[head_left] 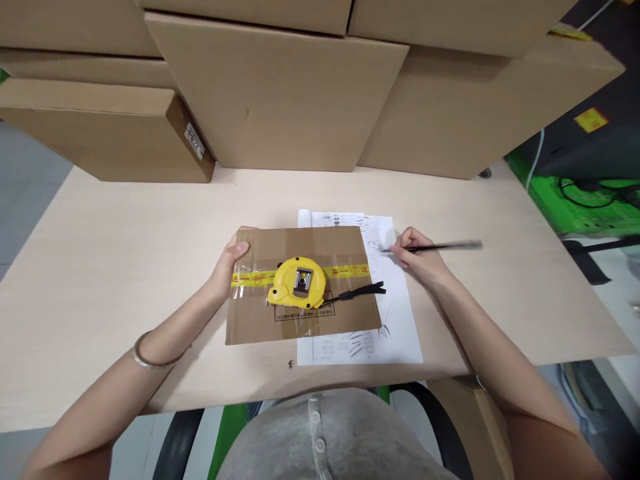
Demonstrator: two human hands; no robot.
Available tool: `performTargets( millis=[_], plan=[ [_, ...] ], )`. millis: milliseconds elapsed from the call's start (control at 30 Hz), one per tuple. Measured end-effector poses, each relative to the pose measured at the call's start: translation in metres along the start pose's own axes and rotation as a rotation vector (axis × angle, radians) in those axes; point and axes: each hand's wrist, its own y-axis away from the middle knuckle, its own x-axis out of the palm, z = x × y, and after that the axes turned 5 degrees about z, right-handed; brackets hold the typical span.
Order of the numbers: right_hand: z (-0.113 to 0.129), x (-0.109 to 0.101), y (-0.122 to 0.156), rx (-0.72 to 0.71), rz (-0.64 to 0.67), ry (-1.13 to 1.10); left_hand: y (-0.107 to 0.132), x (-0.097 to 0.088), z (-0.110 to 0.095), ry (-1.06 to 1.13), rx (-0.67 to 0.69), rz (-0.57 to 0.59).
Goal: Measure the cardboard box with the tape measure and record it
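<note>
A small flat cardboard box sealed with clear and yellow printed tape lies in the middle of the table. A yellow tape measure with a black wrist strap rests on top of it. My left hand grips the box's left edge, thumb on top. Under the box's right side lies a printed white paper sheet. My right hand is closed on a black pen whose tip touches the paper near its top.
Large cardboard boxes are stacked along the table's far edge. A light wooden table has bare surface to the left and right. A green surface with cables lies off the right side. A chair and another carton stand below.
</note>
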Motion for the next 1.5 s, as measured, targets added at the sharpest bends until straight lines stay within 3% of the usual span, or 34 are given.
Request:
performTargets(
  millis=[233, 633, 1300, 1500],
  plan=[
    [-0.001, 0.008, -0.002, -0.016, -0.029, -0.082, -0.003, -0.007, 0.009, -0.077, 0.083, -0.049],
    [0.004, 0.001, -0.002, 0.080, 0.093, -0.066, -0.002, -0.015, 0.014, -0.082, 0.090, -0.011],
    [0.003, 0.000, -0.001, 0.086, 0.087, -0.030, -0.001, -0.016, 0.015, -0.052, 0.031, -0.009],
    [0.003, 0.000, -0.001, 0.082, 0.064, -0.035, -0.003, -0.016, 0.015, -0.049, 0.070, 0.014]
  ],
)
